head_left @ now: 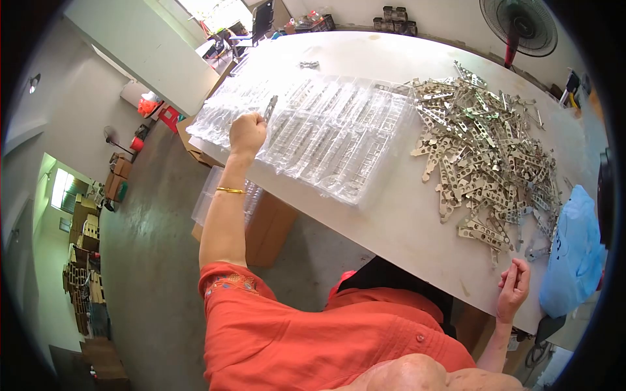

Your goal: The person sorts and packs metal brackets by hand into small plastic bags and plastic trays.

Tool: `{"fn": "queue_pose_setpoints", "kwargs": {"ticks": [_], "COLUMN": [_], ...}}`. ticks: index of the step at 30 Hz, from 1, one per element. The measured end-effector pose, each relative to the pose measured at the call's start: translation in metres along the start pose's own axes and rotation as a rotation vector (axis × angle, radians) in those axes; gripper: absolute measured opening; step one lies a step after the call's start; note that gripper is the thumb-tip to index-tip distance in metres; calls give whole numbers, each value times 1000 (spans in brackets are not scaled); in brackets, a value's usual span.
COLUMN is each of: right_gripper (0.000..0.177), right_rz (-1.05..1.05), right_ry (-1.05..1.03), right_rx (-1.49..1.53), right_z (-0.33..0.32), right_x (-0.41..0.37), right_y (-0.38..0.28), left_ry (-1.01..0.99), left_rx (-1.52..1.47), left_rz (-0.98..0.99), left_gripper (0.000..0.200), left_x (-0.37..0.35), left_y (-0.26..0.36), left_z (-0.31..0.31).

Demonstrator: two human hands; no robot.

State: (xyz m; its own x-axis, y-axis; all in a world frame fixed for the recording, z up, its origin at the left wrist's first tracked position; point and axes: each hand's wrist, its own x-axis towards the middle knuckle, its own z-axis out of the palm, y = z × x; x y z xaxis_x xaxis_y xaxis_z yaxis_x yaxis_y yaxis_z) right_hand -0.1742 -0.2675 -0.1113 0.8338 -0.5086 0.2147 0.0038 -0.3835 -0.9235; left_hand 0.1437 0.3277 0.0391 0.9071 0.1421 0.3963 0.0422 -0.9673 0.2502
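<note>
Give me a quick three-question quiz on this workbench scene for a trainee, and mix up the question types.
1. True or false: the left hand holds a metal bracket over the clear plastic trays.
2. Where is the pile of brackets? A) on the floor; B) on the white table, beside the trays; C) inside a cardboard box.
3. Which wrist wears the gold bangle?

Key: 1 true; 2 B; 3 the left.
</note>
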Motion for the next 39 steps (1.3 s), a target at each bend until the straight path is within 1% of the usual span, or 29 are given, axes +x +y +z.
{"fn": "queue_pose_setpoints", "kwargs": {"ticks": [2, 4, 8, 12, 15, 23, 27, 29, 33, 35, 39], "right_gripper": [15, 15, 15, 15, 16, 15, 15, 15, 14, 14, 14], "right_rz": [7, 32, 66, 83, 88, 90, 86, 83, 108, 126, 140], "right_ry": [6, 6, 4, -3, -7, 8, 1, 1, 7, 1, -4], "right_rx": [-1, 15, 17, 52, 56, 46, 44, 45, 74, 90, 81], "right_z": [0, -1, -1, -1, -1, -2, -1, -1, -1, 0, 0], "right_x": [0, 1, 1, 1, 2, 1, 2, 2, 3, 3, 4], "right_y": [2, 3, 4, 0, 0, 4, 4, 5, 6, 4, 2], "left_ry": [-46, -80, -150, -171, -157, -172, -190, -231, -236, -302, -365], "left_rx": [-10, 65, 154, 193, 276, 396, 406, 420, 430, 475, 488], "left_rz": [7, 43, 28, 26, 33, -15, -3, -19, -36, -98, -79], "left_gripper": [14, 14, 14, 16, 17, 17, 18, 20, 23, 25, 26], "left_x": [5, 10, 11, 12, 16, 15, 18, 18, 17, 14, 14], "left_y": [-5, -6, -4, 1, 0, 8, 4, 9, 18, 30, 34], "left_z": [11, 23, 35, 40, 45, 45, 47, 43, 40, 33, 30]}}
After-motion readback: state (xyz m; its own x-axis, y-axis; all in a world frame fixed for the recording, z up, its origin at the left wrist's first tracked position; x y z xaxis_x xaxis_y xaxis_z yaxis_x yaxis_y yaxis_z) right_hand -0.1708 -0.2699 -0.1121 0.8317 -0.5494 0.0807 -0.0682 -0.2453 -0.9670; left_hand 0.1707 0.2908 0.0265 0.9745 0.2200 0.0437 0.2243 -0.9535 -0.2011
